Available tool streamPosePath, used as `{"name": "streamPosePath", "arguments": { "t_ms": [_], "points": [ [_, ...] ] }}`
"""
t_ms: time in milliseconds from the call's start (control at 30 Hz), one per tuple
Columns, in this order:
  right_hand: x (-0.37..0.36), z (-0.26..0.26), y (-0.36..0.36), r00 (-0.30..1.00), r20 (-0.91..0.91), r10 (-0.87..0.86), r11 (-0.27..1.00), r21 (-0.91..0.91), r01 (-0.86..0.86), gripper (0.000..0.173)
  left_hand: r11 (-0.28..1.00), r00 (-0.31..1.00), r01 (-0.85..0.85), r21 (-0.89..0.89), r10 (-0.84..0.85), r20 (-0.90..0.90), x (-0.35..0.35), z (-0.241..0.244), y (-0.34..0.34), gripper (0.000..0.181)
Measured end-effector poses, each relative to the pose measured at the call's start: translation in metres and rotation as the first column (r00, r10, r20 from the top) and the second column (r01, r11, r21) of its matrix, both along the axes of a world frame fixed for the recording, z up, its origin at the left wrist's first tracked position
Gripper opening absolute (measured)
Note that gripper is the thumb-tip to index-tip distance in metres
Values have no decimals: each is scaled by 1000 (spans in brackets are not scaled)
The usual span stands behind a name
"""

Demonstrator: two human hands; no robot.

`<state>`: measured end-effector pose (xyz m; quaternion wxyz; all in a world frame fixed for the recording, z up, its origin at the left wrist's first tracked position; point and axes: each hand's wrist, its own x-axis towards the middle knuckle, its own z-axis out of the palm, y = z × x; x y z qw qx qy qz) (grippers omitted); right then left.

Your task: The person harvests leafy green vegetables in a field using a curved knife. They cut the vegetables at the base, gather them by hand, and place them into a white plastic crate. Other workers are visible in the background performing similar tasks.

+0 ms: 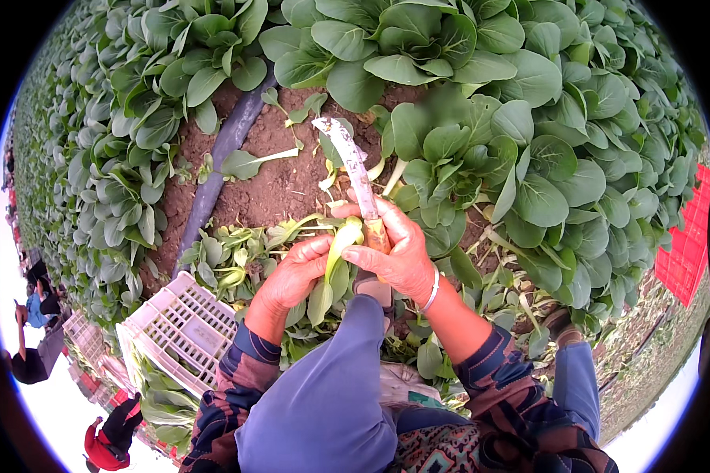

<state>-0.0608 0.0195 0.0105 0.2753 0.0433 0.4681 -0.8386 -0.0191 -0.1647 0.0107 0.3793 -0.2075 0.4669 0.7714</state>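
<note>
My right hand (399, 251) grips the wooden handle of a curved harvesting knife (352, 159), its pale, soiled blade pointing up and away from me. The thumb of that hand also presses on a small green bok choy (344, 236). My left hand (296, 269) holds this plant from the other side, its leaves hanging down over the fingers. Both hands are close together above my knees. Cut leaves (245, 164) lie on the brown soil beyond the knife. A standing bok choy plant (449, 142) grows just right of the blade.
A white plastic crate (198, 331) stands tilted at my left with leafy greens beside it. A dark irrigation hose (228, 148) crosses the soil. Dense bok choy rows surround me. Red crates (686, 236) stand far right. Other people (109, 440) are at the far left.
</note>
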Motion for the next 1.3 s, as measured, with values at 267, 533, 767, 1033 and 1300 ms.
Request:
{"name": "streamPosePath", "arguments": {
  "t_ms": [267,533,767,1033,1300],
  "points": [
    [31,6,25,986,97,-135,989,77,127,72,726,823,252,-640,-509,-253,0,48,21,27],
    [44,57,77,978,-93,-187,945,254,205,67,863,722,405,-301,-504,-474,-29,67,104,82],
    [104,31,171,943,-303,-138,567,757,326,40,291,149,608,-739,-956,-253,-49,51,155,48],
    [79,-32,174,954,-299,-6,410,869,275,32,-196,-613,32,-980,-778,135,-68,27,223,21],
    [33,-32,180,909,-26,-416,640,702,313,34,3,-300,-183,-983,-952,53,-118,-24,156,26]
  ]
}}
